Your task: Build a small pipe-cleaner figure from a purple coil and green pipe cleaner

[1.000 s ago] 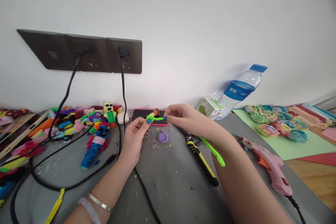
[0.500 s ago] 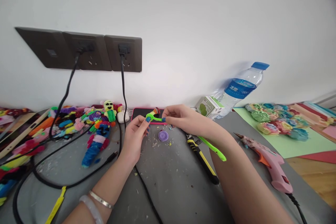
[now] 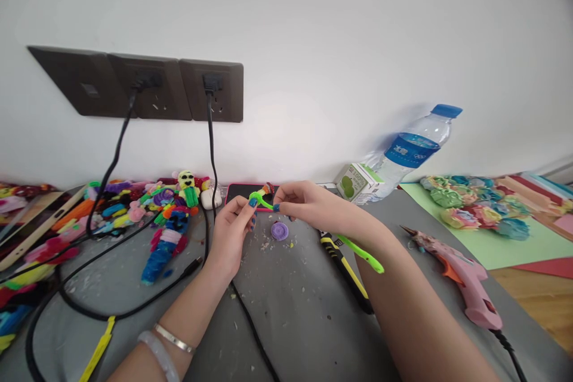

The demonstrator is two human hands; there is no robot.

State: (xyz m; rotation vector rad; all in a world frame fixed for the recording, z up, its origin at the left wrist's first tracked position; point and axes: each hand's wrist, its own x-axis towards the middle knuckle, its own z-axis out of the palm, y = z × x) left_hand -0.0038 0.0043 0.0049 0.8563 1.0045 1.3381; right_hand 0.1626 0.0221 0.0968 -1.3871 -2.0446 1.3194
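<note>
My left hand (image 3: 233, 225) pinches a small pipe-cleaner figure (image 3: 267, 189) with a brown and red top and a bright green wrapped part. My right hand (image 3: 302, 203) grips a bright green pipe cleaner (image 3: 265, 204) close to the figure, thumb and finger closed on it. The strand's long tail emerges below my right wrist; its middle is hidden behind that hand. Under the hands, a purple coiled pipe-cleaner disc (image 3: 280, 230) lies on the grey table (image 3: 290, 310). Behind them rests a phone with a pink edge (image 3: 237, 190).
Yellow-and-black pliers (image 3: 344, 268) and a pink glue gun (image 3: 461, 280) lie to the right. A water bottle (image 3: 416, 146) leans by a small green-and-white box (image 3: 358, 181). Black cables (image 3: 85, 310) and many pipe-cleaner pieces (image 3: 120, 209) cover the left. Paper flowers (image 3: 478, 206) sit far right.
My right hand has shifted slightly left, toward my left hand. The green strand between the hands now bends in a curve rather than running nearly straight.
</note>
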